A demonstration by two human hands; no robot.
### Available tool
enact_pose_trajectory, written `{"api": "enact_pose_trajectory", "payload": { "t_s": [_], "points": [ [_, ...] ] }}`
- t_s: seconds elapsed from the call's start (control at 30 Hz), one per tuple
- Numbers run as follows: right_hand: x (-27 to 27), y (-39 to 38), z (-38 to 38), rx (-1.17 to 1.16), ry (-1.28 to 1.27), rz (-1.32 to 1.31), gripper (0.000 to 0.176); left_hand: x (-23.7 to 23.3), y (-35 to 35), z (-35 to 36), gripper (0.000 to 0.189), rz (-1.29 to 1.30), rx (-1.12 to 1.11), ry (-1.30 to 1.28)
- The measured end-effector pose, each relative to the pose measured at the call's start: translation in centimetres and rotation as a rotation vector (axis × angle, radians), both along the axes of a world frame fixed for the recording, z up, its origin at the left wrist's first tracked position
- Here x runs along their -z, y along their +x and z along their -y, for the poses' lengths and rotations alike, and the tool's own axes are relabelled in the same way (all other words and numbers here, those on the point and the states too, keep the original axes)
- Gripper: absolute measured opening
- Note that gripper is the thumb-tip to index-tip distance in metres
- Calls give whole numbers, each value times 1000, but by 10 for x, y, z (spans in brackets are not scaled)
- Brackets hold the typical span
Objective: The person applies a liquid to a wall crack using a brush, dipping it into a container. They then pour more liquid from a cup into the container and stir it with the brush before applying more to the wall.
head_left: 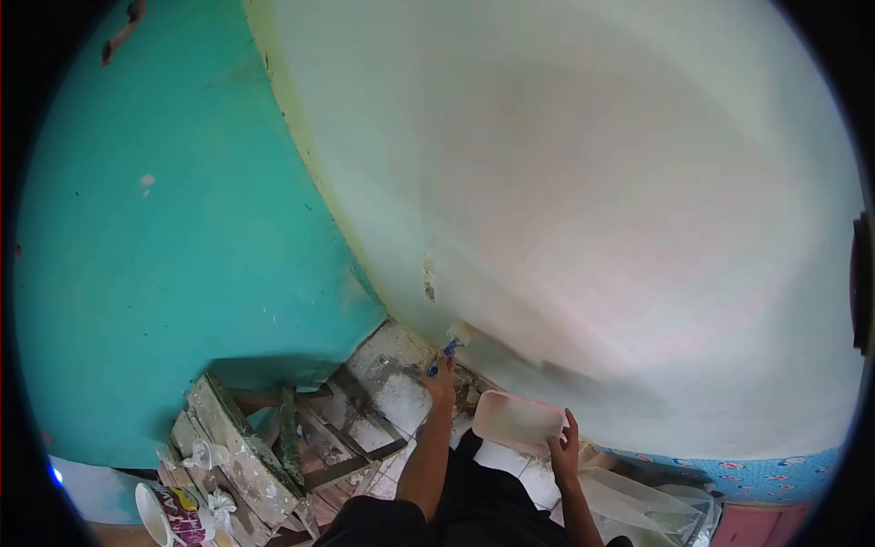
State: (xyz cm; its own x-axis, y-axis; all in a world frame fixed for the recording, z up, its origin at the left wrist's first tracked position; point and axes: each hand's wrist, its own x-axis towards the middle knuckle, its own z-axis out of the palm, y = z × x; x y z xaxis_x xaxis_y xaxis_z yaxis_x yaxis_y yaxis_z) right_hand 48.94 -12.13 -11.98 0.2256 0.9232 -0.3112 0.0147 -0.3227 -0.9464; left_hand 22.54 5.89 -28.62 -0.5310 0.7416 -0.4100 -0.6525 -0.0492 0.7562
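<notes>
My left hand (441,376) is closed round the handle of a blue-handled paintbrush (450,347). The pale brush head is at the low part of the white wall (583,210), close to the corner; whether it presses on the surface is hard to tell. In my right hand (565,447) is a shallow pink plastic tub (519,421), gripped by its right side. Whitish liquid or residue covers its bottom. The tub is held level below the brush and to its right.
A turquoise wall (191,237) meets the white one at left. Below stands a paint-spattered wooden stepladder (246,456), with a clear cup (206,454) on it and a labelled bucket (173,515) beside it. Clear plastic sheeting (638,501) lies at lower right. White spatters mark the floor tiles (401,401).
</notes>
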Motion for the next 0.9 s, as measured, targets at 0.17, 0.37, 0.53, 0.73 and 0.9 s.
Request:
{"api": "enact_pose_trajectory", "payload": {
  "t_s": [0.17,0.37,0.53,0.73,0.9],
  "points": [
    [20,2,8,-33,40,13,80,-74,11,-16,31,-95,15,51],
    [13,-6,2,-39,-4,-51,79,-289,17,10,32,-118,36,226],
    [8,-14,-5,-23,20,-106,79,-325,-6,-4,36,-15,-3,508],
    [5,-6,-7,-4,79,-93,78,-128,-5,-13,43,117,144,296],
    [-4,14,-11,14,93,-17,78,-42,-16,1,37,145,114,37]
  ]
}}
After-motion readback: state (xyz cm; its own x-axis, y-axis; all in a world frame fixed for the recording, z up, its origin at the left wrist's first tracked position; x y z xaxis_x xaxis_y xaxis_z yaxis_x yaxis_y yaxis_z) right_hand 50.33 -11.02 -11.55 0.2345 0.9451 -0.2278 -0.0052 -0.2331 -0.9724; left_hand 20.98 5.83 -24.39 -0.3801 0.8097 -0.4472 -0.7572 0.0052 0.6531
